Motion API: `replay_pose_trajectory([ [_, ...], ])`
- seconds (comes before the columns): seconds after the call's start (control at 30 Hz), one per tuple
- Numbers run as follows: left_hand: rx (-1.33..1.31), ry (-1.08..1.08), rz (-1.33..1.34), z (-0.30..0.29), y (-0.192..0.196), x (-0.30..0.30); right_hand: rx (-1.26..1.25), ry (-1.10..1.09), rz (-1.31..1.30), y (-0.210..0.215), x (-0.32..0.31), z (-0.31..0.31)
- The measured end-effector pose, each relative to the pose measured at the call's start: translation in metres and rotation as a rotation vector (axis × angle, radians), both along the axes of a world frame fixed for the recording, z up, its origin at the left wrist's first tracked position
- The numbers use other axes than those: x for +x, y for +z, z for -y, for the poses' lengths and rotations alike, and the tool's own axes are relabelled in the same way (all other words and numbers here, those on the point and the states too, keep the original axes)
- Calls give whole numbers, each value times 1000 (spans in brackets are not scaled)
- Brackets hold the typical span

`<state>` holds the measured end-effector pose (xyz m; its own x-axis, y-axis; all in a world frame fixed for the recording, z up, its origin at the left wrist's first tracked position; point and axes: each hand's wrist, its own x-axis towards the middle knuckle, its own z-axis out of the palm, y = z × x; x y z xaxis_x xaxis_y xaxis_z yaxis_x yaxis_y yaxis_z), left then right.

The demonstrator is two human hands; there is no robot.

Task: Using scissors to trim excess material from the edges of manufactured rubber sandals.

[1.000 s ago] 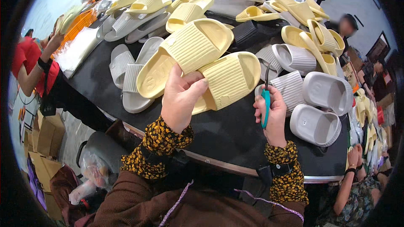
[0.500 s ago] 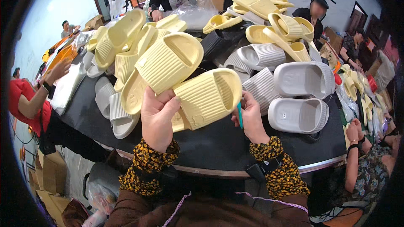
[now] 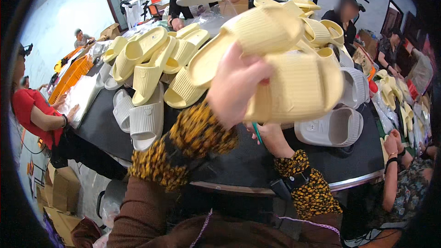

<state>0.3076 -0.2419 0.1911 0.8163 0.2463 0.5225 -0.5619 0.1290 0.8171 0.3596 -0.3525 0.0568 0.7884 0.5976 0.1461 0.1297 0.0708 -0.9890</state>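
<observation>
My left hand (image 3: 236,85) grips a pair of pale yellow slide slippers (image 3: 294,82) with ribbed straps. The pair is lifted over the right part of the table, blurred by motion, and hides some of the grey slippers behind it. Under it, my right hand (image 3: 272,138) is closed on a thin teal tool (image 3: 256,132); its exact kind I cannot make out, and the slipper covers part of the fingers. Close by on the right lies a light grey slipper (image 3: 330,131), sole down, its insole showing.
A black table (image 3: 206,160) bears a heap of yellow slippers (image 3: 147,78) and grey slippers (image 3: 147,124) at left. More yellow slippers (image 3: 317,32) pile up at the far right. A person in red (image 3: 34,110) stands left, near an orange crate (image 3: 73,76). Other people work around.
My left hand has swung up and to the right with the yellow pair, now partly over the grey slippers. My right hand has dropped slightly and keeps the teal tool.
</observation>
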Motion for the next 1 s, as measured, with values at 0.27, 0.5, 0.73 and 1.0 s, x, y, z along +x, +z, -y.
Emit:
replay_pose_trajectory([
  [0.27,315,10,-118,90,80,147,-457,82,179,-66,43,6],
  [0.5,561,102,-88,114,38,139,-30,-141,916,-52,25,-12],
  [0.73,716,89,209,53,11,47,80,-56,330,-21,7,-8],
  [1.0,626,406,-168,-129,-47,-71,-131,-27,41,-2,0,-3],
])
